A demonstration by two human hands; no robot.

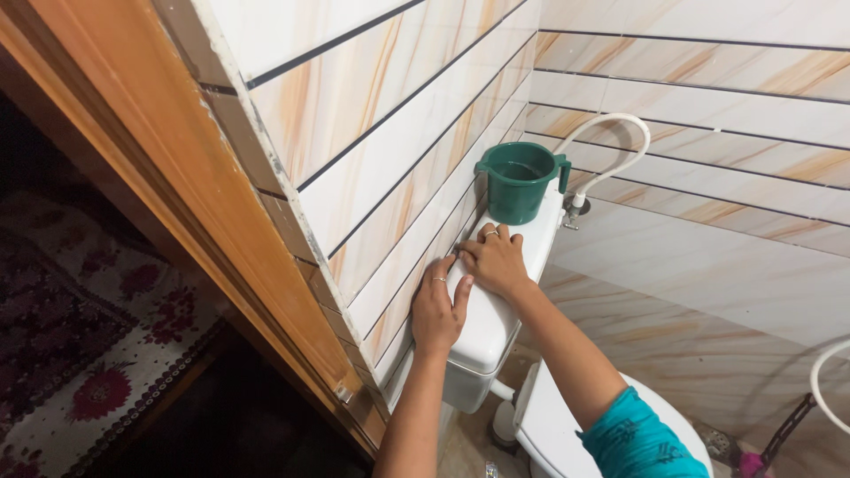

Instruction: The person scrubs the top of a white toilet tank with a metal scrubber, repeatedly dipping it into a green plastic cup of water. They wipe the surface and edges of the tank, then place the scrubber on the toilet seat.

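My left hand [440, 305] lies flat on the near end of the white toilet cistern lid [489, 332], fingers spread, a ring on one finger. My right hand [493, 258] rests palm down on the middle of the same lid, also wearing a ring, its forearm reaching in from a teal sleeve [639, 438]. A dark green plastic mug [518, 181] with a handle stands upright on the far end of the lid, just beyond my right fingers and apart from them. Neither hand grips anything.
Marbled wall tiles [390, 150] run close along the cistern's left side. A white hose [611, 142] loops behind the mug to a valve. The white toilet seat [553, 425] lies below. A wooden door frame [177, 204] and a patterned red carpet [80, 336] are at the left.
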